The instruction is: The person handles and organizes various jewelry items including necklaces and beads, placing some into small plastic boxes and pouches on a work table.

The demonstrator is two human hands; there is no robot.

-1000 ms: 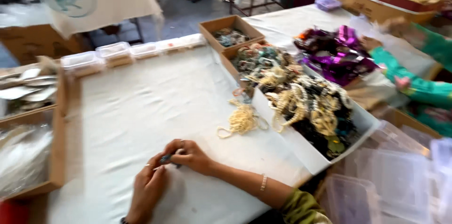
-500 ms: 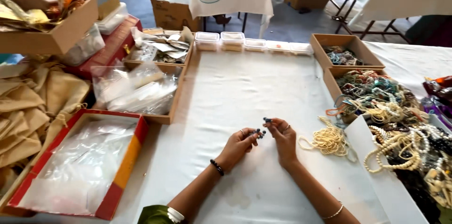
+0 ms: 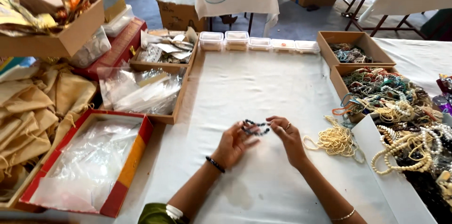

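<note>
A short strand of small dark beads, blue-black and glossy (image 3: 255, 127), hangs in a loose loop between the two hands, just above the white cloth-covered table (image 3: 263, 83) near its middle. The left hand (image 3: 234, 142) lies palm up with a dark bead bracelet at the wrist, its fingertips (image 3: 245, 127) pinched together on the strand's left end; the right hand (image 3: 288, 135), a ring on one finger, has its fingers (image 3: 274, 123) closed on the right end, so the beads are stretched lightly between them. Whether the strand touches the cloth cannot be told. Around the hands the cloth is bare — open room runs forward to a row of clear plastic lidded tubs (image 3: 249, 40) along the far edge. To the right, near the right hand, a heap of cream bead strings (image 3: 335, 140) rests on the cloth, and beyond it stand a cardboard box of mixed coloured bead necklaces (image 3: 381, 90) and a white tray of larger cream and dark necklaces (image 3: 414, 148). On the left the table's edge is lined by a shallow cardboard tray of clear plastic bags (image 3: 141, 92) and, nearer, a red-rimmed box holding more clear bags (image 3: 89, 158) — both well apart from the left hand.
</note>
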